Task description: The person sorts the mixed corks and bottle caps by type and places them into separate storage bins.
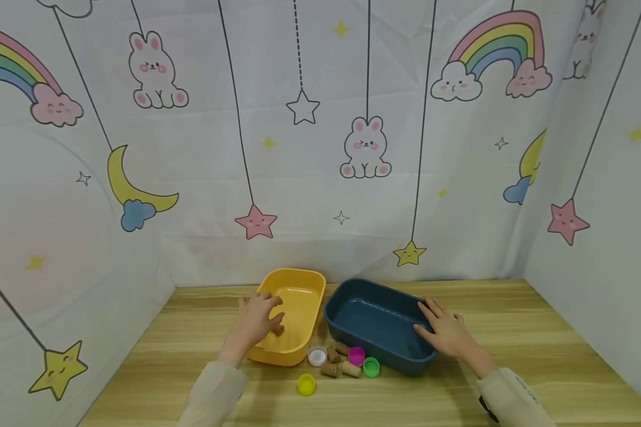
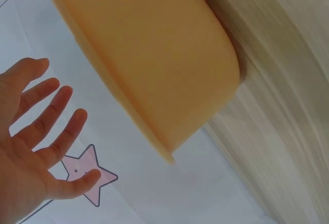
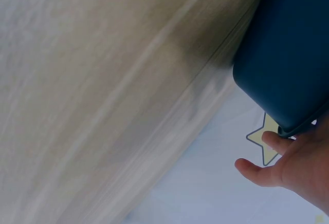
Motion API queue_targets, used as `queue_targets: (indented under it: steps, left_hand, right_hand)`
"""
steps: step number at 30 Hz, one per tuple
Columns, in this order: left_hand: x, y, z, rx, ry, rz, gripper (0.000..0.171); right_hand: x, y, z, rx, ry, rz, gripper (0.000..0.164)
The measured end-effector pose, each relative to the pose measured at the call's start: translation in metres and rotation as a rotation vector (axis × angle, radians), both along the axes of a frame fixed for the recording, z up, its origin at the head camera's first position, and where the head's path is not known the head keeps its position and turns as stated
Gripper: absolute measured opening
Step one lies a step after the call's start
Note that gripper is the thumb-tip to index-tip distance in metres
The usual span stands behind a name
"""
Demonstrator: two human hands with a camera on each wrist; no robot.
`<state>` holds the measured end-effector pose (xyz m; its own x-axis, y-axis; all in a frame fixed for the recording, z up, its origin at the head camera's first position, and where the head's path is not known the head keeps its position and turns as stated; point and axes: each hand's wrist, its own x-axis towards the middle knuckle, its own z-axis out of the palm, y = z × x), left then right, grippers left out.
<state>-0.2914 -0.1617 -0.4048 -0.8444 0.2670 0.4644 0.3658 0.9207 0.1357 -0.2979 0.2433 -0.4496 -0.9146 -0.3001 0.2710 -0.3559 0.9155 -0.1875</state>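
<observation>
1. I see the left hand (image 1: 257, 320) over the nine o'clock side of the yellow tray (image 1: 316, 305); its fingers are spread and slightly bent, gripping nothing. In the left wrist view it is apart from the tray's rim.
2. One brown cork (image 1: 278, 330) lies inside that tray, near seven o'clock from its centre, just beside the left thumb.
3. I find the blue basin (image 1: 363, 311) at three o'clock from the yellow tray, near it.
4. The right hand (image 1: 448, 334) is at the basin's three o'clock end, fingers loosely extended about the rim; I cannot tell how firmly they touch.
5. At the basin's seven o'clock, several loose corks (image 1: 351, 369) lie bunched on the wooden table (image 1: 160, 367).
6. Around that bunch I count a white cap (image 1: 317, 356) at nine o'clock, a magenta cap (image 1: 356, 356) at two, a green cap (image 1: 371, 367) at three and a yellow cap (image 1: 306, 384) at eight.
</observation>
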Motion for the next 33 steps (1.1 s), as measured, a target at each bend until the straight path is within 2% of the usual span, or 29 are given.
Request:
queue_targets:
  steps: [4, 8, 14, 18, 21, 26, 30, 33]
  left_hand:
    - [0.006, 0.000, -0.001, 0.015, -0.015, -0.020, 0.017]
    - [0.014, 0.002, -0.002, 0.021, 0.008, -0.052, 0.015]
    - [0.025, 0.008, 0.001, 0.030, 0.113, -0.173, 0.013]
    - [0.032, 0.011, 0.004, 0.005, 0.179, -0.262, 0.014]
    - [0.040, 0.014, 0.007, 0.002, 0.154, -0.309, 0.015]
    - [0.055, 0.017, 0.008, 0.063, 0.077, -0.339, 0.017]
    - [0.064, 0.018, 0.005, 0.089, 0.038, -0.361, 0.017]
    - [0.070, 0.019, -0.001, 0.059, 0.012, -0.364, 0.017]
  right_hand:
    - [0.000, -0.001, 0.000, -0.001, 0.000, -0.003, 0.058]
    - [0.000, -0.001, 0.000, -0.001, 0.005, -0.005, 0.058]
    - [0.001, 0.000, -0.001, -0.001, 0.015, 0.001, 0.059]
    - [0.000, -0.001, -0.002, 0.001, 0.017, 0.001, 0.059]
    - [0.000, -0.001, -0.002, 0.000, 0.015, 0.001, 0.059]
    - [0.000, -0.001, -0.002, -0.002, 0.013, 0.003, 0.059]
    - [0.000, -0.001, -0.001, -0.003, 0.012, 0.001, 0.058]
    - [0.000, -0.001, -0.001, -0.007, 0.007, -0.001, 0.058]
